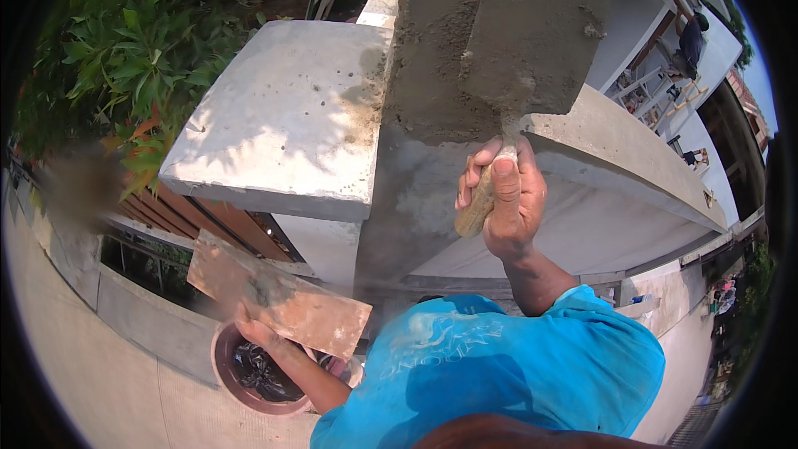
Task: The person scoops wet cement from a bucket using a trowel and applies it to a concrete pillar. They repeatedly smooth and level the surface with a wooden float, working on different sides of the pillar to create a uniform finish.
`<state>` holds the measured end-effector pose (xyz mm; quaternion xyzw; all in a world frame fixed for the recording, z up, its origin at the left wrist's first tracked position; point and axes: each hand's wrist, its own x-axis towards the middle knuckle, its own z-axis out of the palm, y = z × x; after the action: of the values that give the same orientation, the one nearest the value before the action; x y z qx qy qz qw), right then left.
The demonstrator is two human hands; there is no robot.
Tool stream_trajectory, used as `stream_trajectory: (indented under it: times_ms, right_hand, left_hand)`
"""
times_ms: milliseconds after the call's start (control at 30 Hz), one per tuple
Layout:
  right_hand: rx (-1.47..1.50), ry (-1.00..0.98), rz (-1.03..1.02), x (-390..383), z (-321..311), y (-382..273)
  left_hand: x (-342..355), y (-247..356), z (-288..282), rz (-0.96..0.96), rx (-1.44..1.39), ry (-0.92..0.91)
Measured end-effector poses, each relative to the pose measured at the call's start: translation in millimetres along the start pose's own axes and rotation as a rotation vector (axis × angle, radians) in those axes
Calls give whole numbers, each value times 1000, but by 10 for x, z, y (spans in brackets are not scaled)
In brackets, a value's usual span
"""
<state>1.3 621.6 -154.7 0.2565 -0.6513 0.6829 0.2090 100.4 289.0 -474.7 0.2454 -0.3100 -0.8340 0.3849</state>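
My right hand (511, 199) is wrapped round the worn wooden handle of a trowel (540, 33), thumb lying along the handle. The trowel's wide blade is coated in grey mortar and lies over or against the wall face at the top of the view. Wet, rough mortar (424, 66) covers that face beside the blade. Low on the left, my left hand (256, 328) grips the edge of a flat, reddish-brown board (320, 312), its fingers partly hidden. A small smear of grey mortar (268, 289) sits on the board near the hand.
A pale, flat-topped pillar cap (283, 108) juts out left of the mortared face. Beneath the board stands a round pinkish tub (237, 387) with dark contents. Leafy branches (141, 58) hang at upper left. Another person (692, 41) is far off at upper right.
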Motion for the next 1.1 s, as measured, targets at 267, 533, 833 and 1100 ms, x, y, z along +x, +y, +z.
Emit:
stream_trajectory:
  times_ms: [267, 533, 833, 1100]
  right_hand:
    - [-558, -166, 67, -42, -223, -96]
    - [-1102, -369, -156, 290, -721, -870]
    - [-1381, -472, -228, 643, -671, -1276]
    - [-1327, -424, -407, 880, -852, -1383]
  left_hand:
    - [21, -62, 22, -35, 78, 80]
    - [157, -190, -228, 104, 249, 148]
    - [188, -245, -223, 113, 165, 37]
    - [241, -239, -283, -48, 59, 75]
